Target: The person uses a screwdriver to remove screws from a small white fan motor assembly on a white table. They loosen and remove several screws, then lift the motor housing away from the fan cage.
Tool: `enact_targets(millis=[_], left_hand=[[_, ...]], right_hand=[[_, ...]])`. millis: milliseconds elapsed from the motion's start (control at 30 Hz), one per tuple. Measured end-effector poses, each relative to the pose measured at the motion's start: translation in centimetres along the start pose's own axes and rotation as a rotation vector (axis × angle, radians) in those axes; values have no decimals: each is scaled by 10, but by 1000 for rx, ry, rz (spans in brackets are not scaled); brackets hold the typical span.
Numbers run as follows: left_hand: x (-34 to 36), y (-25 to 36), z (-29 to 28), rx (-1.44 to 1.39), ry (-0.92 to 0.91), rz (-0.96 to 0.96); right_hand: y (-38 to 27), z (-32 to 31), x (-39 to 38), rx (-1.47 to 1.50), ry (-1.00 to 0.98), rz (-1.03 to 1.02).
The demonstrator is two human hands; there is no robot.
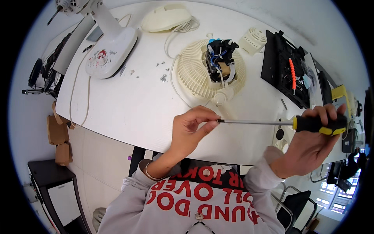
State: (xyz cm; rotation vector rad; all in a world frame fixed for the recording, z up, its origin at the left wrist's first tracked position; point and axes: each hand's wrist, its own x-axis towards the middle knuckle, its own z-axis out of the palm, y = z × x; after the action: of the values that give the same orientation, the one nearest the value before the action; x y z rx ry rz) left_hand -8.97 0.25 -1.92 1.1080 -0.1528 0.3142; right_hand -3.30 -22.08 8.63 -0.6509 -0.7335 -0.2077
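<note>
A long screwdriver with a black and yellow handle lies level above the table's near edge. My right hand is closed round its handle. At the dark tip, my left hand pinches with thumb and forefinger; whether a small screw sits there is too small to tell. Just beyond is a cream fan's round grille, lying flat on the table. On it rests the opened fan motor unit, with its blue and white wires exposed. A cable runs from this fan part toward a cream cover.
Loose screws are scattered left of the grille. A white fan stand occupies the far left. Right of the grille are a vented cream housing and an open black tool case holding an orange-red twisted rod.
</note>
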Motion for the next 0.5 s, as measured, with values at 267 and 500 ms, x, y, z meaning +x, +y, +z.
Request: enact_targets(millis=[267, 500], left_hand=[[39, 41, -8, 204, -108, 12], [100, 67, -8, 904, -143, 388]], right_hand=[[-42, -13, 55, -205, -361, 132], [-37, 17, 102, -634, -271, -213]])
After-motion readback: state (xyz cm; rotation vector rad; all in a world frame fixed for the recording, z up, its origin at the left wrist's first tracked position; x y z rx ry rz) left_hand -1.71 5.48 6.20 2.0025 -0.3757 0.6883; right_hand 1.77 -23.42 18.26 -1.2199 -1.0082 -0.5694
